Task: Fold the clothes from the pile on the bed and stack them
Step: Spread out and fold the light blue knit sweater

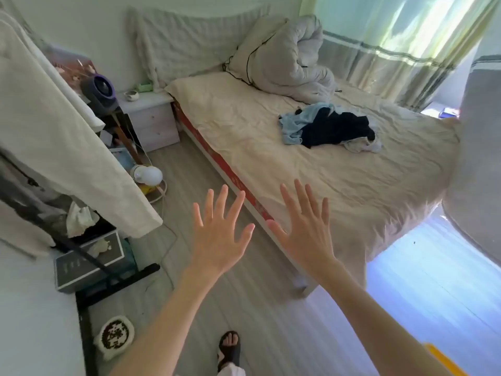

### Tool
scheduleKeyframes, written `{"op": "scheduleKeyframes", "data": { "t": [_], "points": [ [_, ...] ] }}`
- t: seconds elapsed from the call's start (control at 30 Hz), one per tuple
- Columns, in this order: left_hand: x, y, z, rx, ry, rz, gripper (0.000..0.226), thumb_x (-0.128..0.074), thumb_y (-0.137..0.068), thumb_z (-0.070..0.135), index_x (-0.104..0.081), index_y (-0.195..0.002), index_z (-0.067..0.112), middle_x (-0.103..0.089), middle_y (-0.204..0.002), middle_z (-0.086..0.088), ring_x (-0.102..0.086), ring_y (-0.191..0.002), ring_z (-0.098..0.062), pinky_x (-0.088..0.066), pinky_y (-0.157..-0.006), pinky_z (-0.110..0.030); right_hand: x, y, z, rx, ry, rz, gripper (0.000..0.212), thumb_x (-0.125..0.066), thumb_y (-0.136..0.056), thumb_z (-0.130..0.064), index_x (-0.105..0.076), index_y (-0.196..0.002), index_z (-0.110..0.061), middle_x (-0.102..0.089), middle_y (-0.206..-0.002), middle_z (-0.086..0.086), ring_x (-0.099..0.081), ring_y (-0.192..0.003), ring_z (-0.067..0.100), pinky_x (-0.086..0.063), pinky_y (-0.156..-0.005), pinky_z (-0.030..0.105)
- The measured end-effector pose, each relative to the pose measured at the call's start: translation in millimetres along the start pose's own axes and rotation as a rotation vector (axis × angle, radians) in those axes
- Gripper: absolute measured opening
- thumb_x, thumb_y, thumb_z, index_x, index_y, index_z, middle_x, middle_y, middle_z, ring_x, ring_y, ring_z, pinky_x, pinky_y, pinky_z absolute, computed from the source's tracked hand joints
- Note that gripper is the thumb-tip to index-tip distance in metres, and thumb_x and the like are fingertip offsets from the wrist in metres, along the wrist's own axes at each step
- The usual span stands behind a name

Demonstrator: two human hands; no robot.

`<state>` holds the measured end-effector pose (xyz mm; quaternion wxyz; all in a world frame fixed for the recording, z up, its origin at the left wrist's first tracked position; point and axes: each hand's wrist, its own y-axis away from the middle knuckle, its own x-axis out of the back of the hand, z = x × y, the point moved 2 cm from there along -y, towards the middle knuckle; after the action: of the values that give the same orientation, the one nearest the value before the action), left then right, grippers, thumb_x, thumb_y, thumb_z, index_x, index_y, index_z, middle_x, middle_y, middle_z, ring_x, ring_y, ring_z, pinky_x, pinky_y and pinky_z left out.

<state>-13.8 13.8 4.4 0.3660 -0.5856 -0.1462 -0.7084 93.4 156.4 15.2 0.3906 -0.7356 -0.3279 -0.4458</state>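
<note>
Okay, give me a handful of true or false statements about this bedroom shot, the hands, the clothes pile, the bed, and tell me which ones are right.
1. Both hands, left hand and right hand, are spread open and hold nothing. True.
2. The clothes pile lies on the floor. False: it lies on the bed.
3. The pile includes light blue and dark garments. True.
4. A neat folded stack sits beside the pile. False: none shows.
5. The bunched duvet lies at the bed's far end. True.

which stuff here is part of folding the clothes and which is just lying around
For the job:
- pile of clothes
- bed
- left hand and right hand, both spread open, holding nothing

Just lying about:
- rolled duvet
- nightstand
- white lamp on the floor
</note>
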Motion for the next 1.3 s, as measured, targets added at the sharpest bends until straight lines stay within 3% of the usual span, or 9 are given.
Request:
{"op": "scheduleKeyframes", "data": {
  "t": [0.33, 0.6, 0.87, 1.03, 1.3],
  "points": [
    [-95.5, -95.1, -71.1, 0.051, -0.049, -0.24, 0.067, -0.022, -0.092, 0.061, 0.004, -0.148, 0.036, 0.009, -0.158, -0.003, 0.016, -0.144, -0.025, 0.012, -0.112, -0.048, -121.3, -106.4, 30.8, -0.072, -0.021, -0.282, 0.073, -0.034, -0.091, -0.061, -0.004, -0.152, -0.033, 0.004, -0.16, -0.002, 0.012, -0.146, 0.017, 0.009, -0.117, 0.047],
    [-124.7, -241.7, -140.1, 0.055, -0.058, -0.291, 0.066, -0.029, -0.094, 0.056, -0.003, -0.15, 0.033, 0.003, -0.159, -0.004, 0.012, -0.145, -0.025, 0.011, -0.112, -0.047, -185.7, -240.4, 47.9, -0.148, -0.056, -0.335, 0.072, -0.035, -0.093, -0.058, -0.003, -0.151, -0.032, 0.004, -0.16, -0.001, 0.012, -0.146, 0.018, 0.007, -0.118, 0.048],
    [-179.6, -347.3, -155.7, 0.087, -0.002, -0.413, 0.065, -0.029, -0.094, 0.055, -0.001, -0.149, 0.035, 0.007, -0.159, -0.003, 0.014, -0.144, -0.024, 0.01, -0.113, -0.047, -227.0, -349.6, 104.7, -0.213, -0.074, -0.38, 0.071, -0.036, -0.094, -0.057, -0.005, -0.151, -0.031, 0.0, -0.16, 0.002, 0.008, -0.147, 0.02, 0.007, -0.118, 0.045],
    [-210.3, -440.3, -153.9, 0.15, 0.033, -0.368, 0.064, -0.037, -0.094, 0.05, -0.013, -0.15, 0.028, -0.004, -0.159, -0.007, 0.005, -0.145, -0.028, 0.003, -0.114, -0.051, -250.4, -432.2, 154.3, -0.208, -0.093, -0.396, 0.07, -0.038, -0.094, -0.054, -0.008, -0.151, -0.029, -0.002, -0.16, 0.003, 0.005, -0.147, 0.021, 0.006, -0.118, 0.043],
    [-236.9, -566.0, -144.9, 0.158, 0.102, -0.369, 0.064, -0.039, -0.095, 0.046, -0.012, -0.15, 0.028, -0.002, -0.159, -0.006, 0.006, -0.145, -0.027, 0.005, -0.114, -0.047, -272.7, -556.2, 206.0, -0.227, -0.081, -0.398, 0.07, -0.041, -0.094, -0.052, -0.011, -0.151, -0.027, -0.006, -0.16, 0.004, 0.001, -0.147, 0.022, 0.003, -0.118, 0.045]
  ]
}}
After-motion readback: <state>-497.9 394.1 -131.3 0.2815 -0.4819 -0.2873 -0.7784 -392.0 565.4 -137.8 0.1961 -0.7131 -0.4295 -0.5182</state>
